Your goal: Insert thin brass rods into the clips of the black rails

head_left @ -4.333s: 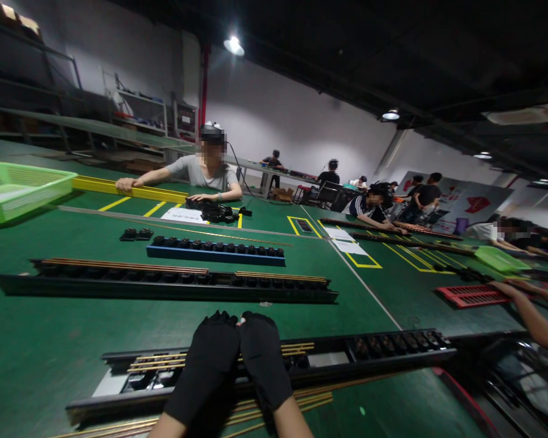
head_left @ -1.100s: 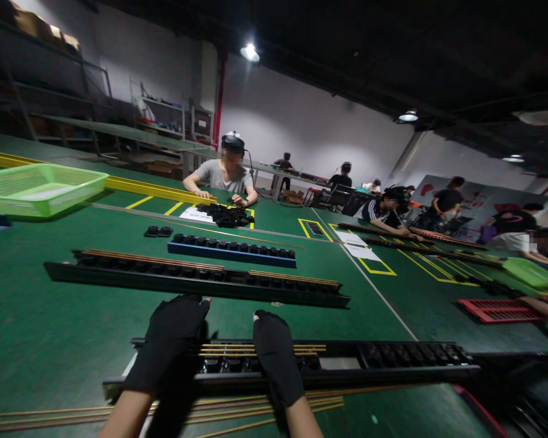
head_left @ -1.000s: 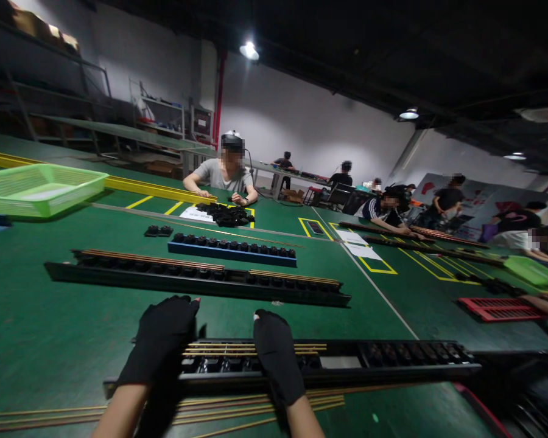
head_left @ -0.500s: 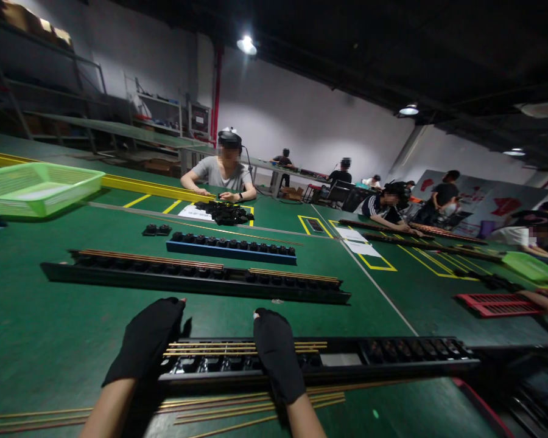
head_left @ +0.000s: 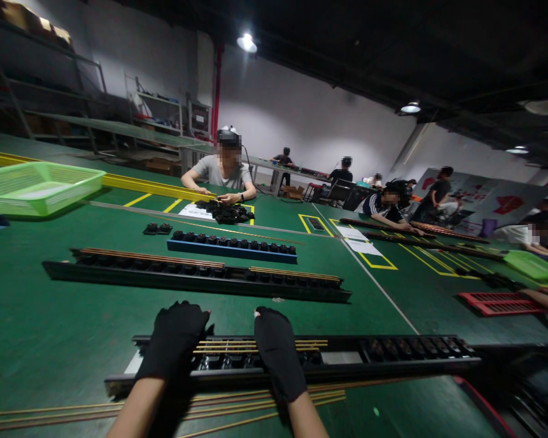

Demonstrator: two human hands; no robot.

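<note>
A long black channel rail [head_left: 406,369] lies across the table in front of me, with a row of black plastic blocks inside it. Thin brass rods [head_left: 228,347] run lengthwise over the blocks. Wearing a black fingerless glove, my left hand [head_left: 176,337] is curled over the rods' left part. My right hand [head_left: 278,353], gloved the same way, closes over them further right, and the rods show on both sides of it. Most fingertips are hidden beneath both hands. Loose brass rods [head_left: 237,412] lie on the table on my side of the rail.
Beyond my hands lie a second black rail [head_left: 201,286] with rods and a blue strip [head_left: 232,250] of black blocks. A green basket [head_left: 73,179] is at left, a red rack [head_left: 500,304] at right. Across the table a person [head_left: 226,173] handles a black pile [head_left: 231,213].
My left hand has moved right along the rods, uncovering the rail's left end. My right hand has hardly moved.
</note>
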